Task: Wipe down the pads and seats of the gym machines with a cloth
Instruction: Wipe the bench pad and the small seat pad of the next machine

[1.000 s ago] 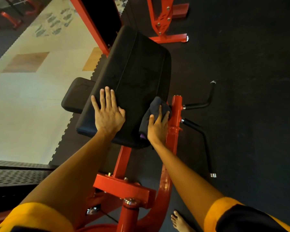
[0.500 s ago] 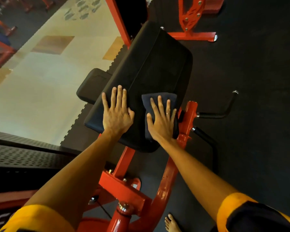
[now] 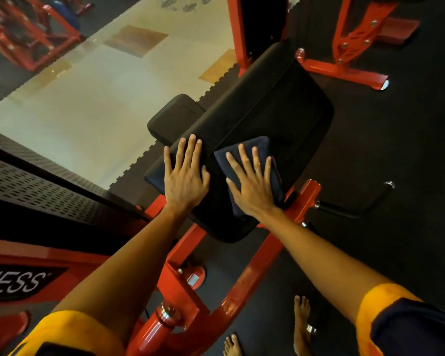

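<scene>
**A:** What have you got from the head view?

**B:** My right hand [image 3: 252,183] lies flat and fully open, fingers spread, pressing a folded dark cloth [image 3: 252,150] onto the big black pad [image 3: 280,109] of the machine. I'm not gripping the cloth, only pinning it under my palm. It sits on the near half of the pad, towards the right edge, just above the red frame [image 3: 303,201].

**A:** And the other hand?

**B:** My left hand [image 3: 185,178] is open and flat too, bare on the pad's near-left corner, just beside the cloth and holding nothing. I'd say it's there to steady the pad.

**A:** How do you do this stroke well?

**B:** Keep the whole palm down so the cloth doesn't bunch or slip from under my fingers, and push away along the length of the pad towards its far end, in overlapping lanes. The far half looks untouched from here, though the dark surface hides any streaks. I'd lift the left hand later and cover the patch beneath it.

**A:** Anything else waiting?

**B:** A smaller black pad [image 3: 175,111] sits just beyond on the left, partly hidden behind the big one. The black handles [image 3: 350,209] stick out to the right, well clear of the cloth.
</scene>
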